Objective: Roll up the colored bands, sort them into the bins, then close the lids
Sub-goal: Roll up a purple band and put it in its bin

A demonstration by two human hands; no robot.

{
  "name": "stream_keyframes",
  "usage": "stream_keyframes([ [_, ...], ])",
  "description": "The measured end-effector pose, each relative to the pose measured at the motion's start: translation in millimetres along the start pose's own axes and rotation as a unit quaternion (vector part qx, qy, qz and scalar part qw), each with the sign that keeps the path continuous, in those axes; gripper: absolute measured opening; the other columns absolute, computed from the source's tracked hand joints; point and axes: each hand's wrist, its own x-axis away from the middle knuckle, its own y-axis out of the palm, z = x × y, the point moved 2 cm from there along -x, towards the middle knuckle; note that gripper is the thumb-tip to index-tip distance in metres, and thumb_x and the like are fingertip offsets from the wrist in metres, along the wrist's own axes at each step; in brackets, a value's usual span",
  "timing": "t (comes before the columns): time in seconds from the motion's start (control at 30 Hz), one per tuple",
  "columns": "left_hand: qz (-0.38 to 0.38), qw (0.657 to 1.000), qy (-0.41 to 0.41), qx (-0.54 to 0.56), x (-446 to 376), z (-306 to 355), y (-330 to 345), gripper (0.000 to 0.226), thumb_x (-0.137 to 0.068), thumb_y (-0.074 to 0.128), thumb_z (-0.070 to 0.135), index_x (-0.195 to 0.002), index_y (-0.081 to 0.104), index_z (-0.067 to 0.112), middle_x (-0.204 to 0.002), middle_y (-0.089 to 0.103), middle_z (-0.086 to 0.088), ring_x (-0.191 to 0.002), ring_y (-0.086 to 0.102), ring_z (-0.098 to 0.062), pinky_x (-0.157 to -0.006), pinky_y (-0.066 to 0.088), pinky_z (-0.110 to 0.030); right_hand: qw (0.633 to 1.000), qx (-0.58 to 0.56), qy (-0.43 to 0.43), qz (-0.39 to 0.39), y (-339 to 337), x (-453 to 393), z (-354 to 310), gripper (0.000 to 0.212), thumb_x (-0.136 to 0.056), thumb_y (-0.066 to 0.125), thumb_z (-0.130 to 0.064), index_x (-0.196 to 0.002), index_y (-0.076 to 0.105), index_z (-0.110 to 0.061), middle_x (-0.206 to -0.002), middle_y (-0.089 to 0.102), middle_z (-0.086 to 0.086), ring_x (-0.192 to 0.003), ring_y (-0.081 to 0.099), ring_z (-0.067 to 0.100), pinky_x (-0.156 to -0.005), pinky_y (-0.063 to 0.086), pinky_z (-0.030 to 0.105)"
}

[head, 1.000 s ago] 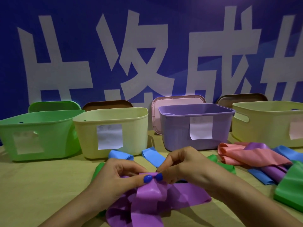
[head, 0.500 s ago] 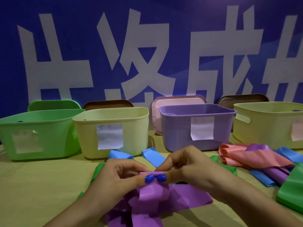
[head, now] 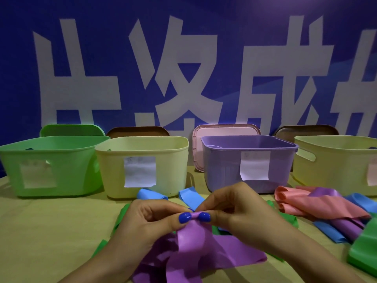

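Observation:
My left hand (head: 149, 223) and my right hand (head: 234, 211) meet above the table and both pinch the top end of a purple band (head: 193, 242). Its end sits as a small tight roll between my thumbs and fingertips, and the loose rest hangs down and spreads on the table. Behind stand a green bin (head: 51, 166), a cream bin (head: 142, 166), a purple bin (head: 248, 162) and a second cream bin (head: 336, 162), all without lids on. Lids lean behind them: green (head: 71, 130), brown (head: 137, 132), pink (head: 224, 131), dark brown (head: 306, 131).
Loose bands lie on the tan table: blue ones (head: 191, 197) just beyond my hands, green strips (head: 120, 217) under them, a pile of pink (head: 318, 205), purple and blue bands at right, and a green band (head: 363, 254) at the right edge. A blue banner fills the background.
The rolled end between my fingers has grown a little tighter and smaller, and my hands have shifted slightly upward. The bins and other bands have not moved.

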Motion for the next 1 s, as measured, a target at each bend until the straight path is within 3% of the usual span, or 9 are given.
stream_keyframes([
  [0.17, 0.011, 1.000, -0.006, -0.008, -3.6, -5.9, -0.3, 0.031, -0.044, 0.082, 0.027, -0.071, 0.078, 0.011, -0.075, 0.073, -0.014, -0.068, 0.067, -0.014, -0.063, 0.054, -0.019, 0.991, 0.111, -0.053, 0.062, 8.0, 0.2, 0.5, 0.022, -0.085, 0.060, -0.010, -0.075, 0.066, -0.028, -0.076, 0.069, -0.003, -0.070, 0.059, 0.008, -0.064, 0.050, 0.025],
  [0.27, 0.030, 0.999, -0.015, -0.001, -4.5, -8.7, -4.0, 0.043, -0.038, 0.083, 0.031, -0.073, 0.077, 0.007, -0.069, 0.070, -0.016, -0.059, 0.058, -0.016, -0.054, 0.045, -0.019, 0.998, 0.029, -0.032, 0.047, 10.9, -3.5, 4.7, 0.024, -0.082, 0.067, -0.010, -0.067, 0.063, -0.028, -0.067, 0.068, -0.001, -0.059, 0.058, 0.004, -0.060, 0.047, 0.021],
  [0.4, 0.044, 0.997, -0.062, 0.024, -6.8, -16.7, -9.2, 0.044, -0.037, 0.082, 0.028, -0.073, 0.075, 0.004, -0.071, 0.067, -0.026, -0.070, 0.055, -0.027, -0.069, 0.039, -0.034, 0.997, -0.063, -0.034, 0.021, 12.0, -5.8, 9.7, 0.014, -0.082, 0.070, -0.014, -0.075, 0.066, -0.025, -0.068, 0.067, 0.003, -0.063, 0.059, 0.007, -0.060, 0.046, 0.023],
  [0.5, 0.031, 0.996, -0.080, 0.030, -7.1, -19.5, -9.0, 0.041, -0.040, 0.082, 0.032, -0.067, 0.073, 0.003, -0.063, 0.060, -0.017, -0.059, 0.052, -0.021, -0.058, 0.041, -0.027, 0.997, -0.046, -0.061, 0.018, 15.5, -6.0, 12.5, 0.016, -0.088, 0.064, -0.021, -0.072, 0.066, -0.023, -0.074, 0.068, 0.010, -0.065, 0.055, 0.008, -0.063, 0.047, 0.031],
  [0.6, 0.019, 0.996, -0.080, 0.025, -4.0, -17.8, -6.5, 0.033, -0.050, 0.079, 0.039, -0.054, 0.063, 0.010, -0.055, 0.036, -0.007, -0.051, 0.031, -0.015, -0.048, 0.025, -0.023, 0.997, -0.010, -0.070, 0.017, 19.3, -6.1, 12.4, 0.036, -0.094, 0.054, -0.031, -0.070, 0.060, -0.004, -0.068, 0.060, 0.015, -0.063, 0.047, 0.011, -0.066, 0.044, 0.039],
  [0.73, 0.008, 0.996, -0.082, 0.036, -3.3, -16.8, -2.8, 0.037, -0.067, 0.081, 0.032, -0.051, 0.056, 0.011, -0.046, 0.035, 0.002, -0.039, 0.031, -0.007, -0.038, 0.028, -0.015, 0.998, -0.036, -0.058, 0.010, 20.9, -6.2, 11.4, 0.038, -0.094, 0.052, -0.030, -0.071, 0.058, 0.000, -0.060, 0.054, 0.000, -0.057, 0.050, 0.004, -0.063, 0.043, 0.028],
  [0.8, -0.002, 0.996, -0.084, 0.031, -3.5, -16.3, -3.0, 0.038, -0.070, 0.080, 0.030, -0.047, 0.059, 0.009, -0.043, 0.040, 0.002, -0.037, 0.035, -0.006, -0.038, 0.030, -0.014, 0.998, -0.052, -0.047, 0.003, 21.2, -6.9, 12.6, 0.040, -0.093, 0.053, -0.031, -0.076, 0.061, 0.003, -0.063, 0.057, 0.003, -0.058, 0.052, 0.005, -0.063, 0.045, 0.028],
  [0.9, -0.020, 0.997, -0.076, -0.003, -4.3, -17.8, -5.7, 0.048, -0.058, 0.077, 0.043, -0.060, 0.064, -0.003, -0.055, 0.050, -0.010, -0.049, 0.044, -0.013, -0.046, 0.037, -0.018, 0.996, -0.086, -0.033, -0.005, 19.9, -6.9, 12.0, 0.045, -0.091, 0.054, -0.034, -0.077, 0.062, 0.008, -0.063, 0.056, 0.006, -0.057, 0.050, 0.006, -0.060, 0.042, 0.022],
  [1.0, -0.023, 0.997, -0.049, -0.064, -4.5, -16.7, -6.4, 0.038, -0.062, 0.072, 0.044, -0.054, 0.065, 0.008, -0.055, 0.050, -0.006, -0.052, 0.042, -0.009, -0.050, 0.035, -0.017, 0.990, -0.141, -0.010, -0.023, 18.3, -6.1, 10.9, 0.052, -0.078, 0.056, -0.045, -0.075, 0.066, 0.006, -0.065, 0.059, 0.010, -0.056, 0.051, 0.008, -0.057, 0.043, 0.017],
])
